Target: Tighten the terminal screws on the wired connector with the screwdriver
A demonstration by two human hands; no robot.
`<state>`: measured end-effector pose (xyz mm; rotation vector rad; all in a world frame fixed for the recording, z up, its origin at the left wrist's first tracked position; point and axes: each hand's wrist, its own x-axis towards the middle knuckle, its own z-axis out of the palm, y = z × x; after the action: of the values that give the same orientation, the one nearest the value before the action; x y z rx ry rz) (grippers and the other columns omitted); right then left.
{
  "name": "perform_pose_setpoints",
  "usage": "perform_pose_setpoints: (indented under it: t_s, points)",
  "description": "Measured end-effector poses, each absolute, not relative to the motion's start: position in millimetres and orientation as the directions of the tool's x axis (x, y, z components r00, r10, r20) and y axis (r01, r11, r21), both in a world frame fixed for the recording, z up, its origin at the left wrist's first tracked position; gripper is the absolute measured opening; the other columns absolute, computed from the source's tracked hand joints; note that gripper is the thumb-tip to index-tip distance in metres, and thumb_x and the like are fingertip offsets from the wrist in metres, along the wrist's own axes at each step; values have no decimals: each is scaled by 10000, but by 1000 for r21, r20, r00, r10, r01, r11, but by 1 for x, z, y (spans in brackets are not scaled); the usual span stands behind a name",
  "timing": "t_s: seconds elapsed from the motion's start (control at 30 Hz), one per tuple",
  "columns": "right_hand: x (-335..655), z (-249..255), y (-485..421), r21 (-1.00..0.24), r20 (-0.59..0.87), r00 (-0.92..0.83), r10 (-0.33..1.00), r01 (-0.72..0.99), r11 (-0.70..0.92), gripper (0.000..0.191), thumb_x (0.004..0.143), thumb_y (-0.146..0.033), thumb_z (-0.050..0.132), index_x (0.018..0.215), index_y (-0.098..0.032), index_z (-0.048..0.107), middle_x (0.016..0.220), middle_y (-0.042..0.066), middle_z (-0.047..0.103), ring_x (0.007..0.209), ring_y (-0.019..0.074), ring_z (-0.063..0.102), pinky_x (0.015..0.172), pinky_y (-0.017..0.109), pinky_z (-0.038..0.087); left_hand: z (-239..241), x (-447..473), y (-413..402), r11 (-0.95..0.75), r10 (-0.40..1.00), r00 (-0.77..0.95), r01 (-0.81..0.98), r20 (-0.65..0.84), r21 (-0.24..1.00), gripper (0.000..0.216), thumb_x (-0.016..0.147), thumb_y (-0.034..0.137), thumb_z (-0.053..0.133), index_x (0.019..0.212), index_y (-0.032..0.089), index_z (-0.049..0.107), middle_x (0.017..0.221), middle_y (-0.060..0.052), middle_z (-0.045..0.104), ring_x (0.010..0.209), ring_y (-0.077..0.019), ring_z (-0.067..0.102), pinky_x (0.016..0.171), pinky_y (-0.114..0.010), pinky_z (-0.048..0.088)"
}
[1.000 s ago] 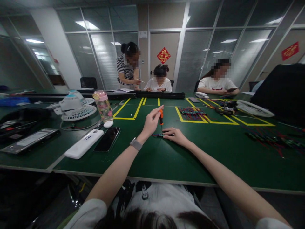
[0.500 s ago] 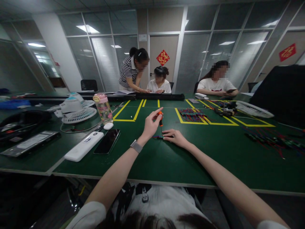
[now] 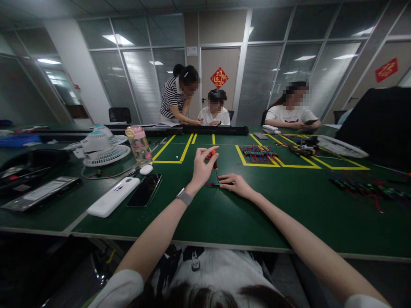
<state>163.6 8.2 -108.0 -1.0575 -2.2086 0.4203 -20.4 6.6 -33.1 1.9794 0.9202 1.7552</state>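
My left hand (image 3: 201, 167) is pinched round a small orange-handled screwdriver (image 3: 214, 159), held upright with its tip down on a small wired part (image 3: 213, 184) lying on the green table (image 3: 224, 214). A watch sits on that wrist. My right hand (image 3: 236, 183) lies low on the table with its fingers pressing on the same part, just right of the screwdriver tip. The part itself is mostly hidden under the fingers.
Left of my hands lie a black phone (image 3: 144, 189), a white power bank (image 3: 113, 196), a pink-capped bottle (image 3: 139, 145) and a white fan (image 3: 101, 147). Bundles of coloured wires (image 3: 258, 153) lie in yellow-taped boxes. Three people are at the far side of the table.
My left hand's fingers have shifted on the screwdriver handle, and the handle leans slightly more to the left. The standing person at the far side has bent down toward the seated one.
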Motion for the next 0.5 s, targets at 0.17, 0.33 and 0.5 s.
perform_pose_setpoints:
  t_s: [0.17,0.33,0.5]
  points:
    - [164,-107,7,-533,412,-469,781,571,624,232,811,-377,621,968,-258,743,1134,58,687,1048,252,628,931,398,478,-30,-20,8,-735,678,150,108,720,670,342,936,256,419,1244,224,564,1118,-63,597,1013,-144,579,896,-274,461]
    - [165,-108,8,-530,413,-472,779,570,627,239,809,-392,620,966,-259,743,1138,55,686,1052,253,626,934,401,476,-31,-20,6,-727,684,76,155,725,669,277,854,294,575,1107,208,648,960,-45,606,837,-129,595,786,-244,493]
    - [165,-109,9,-526,411,-477,777,572,629,245,814,-391,618,980,-258,739,1137,57,686,1056,248,623,938,395,473,-32,-20,6,-724,686,104,190,720,663,329,928,261,430,1217,238,587,1096,-64,580,982,-146,573,872,-268,464]
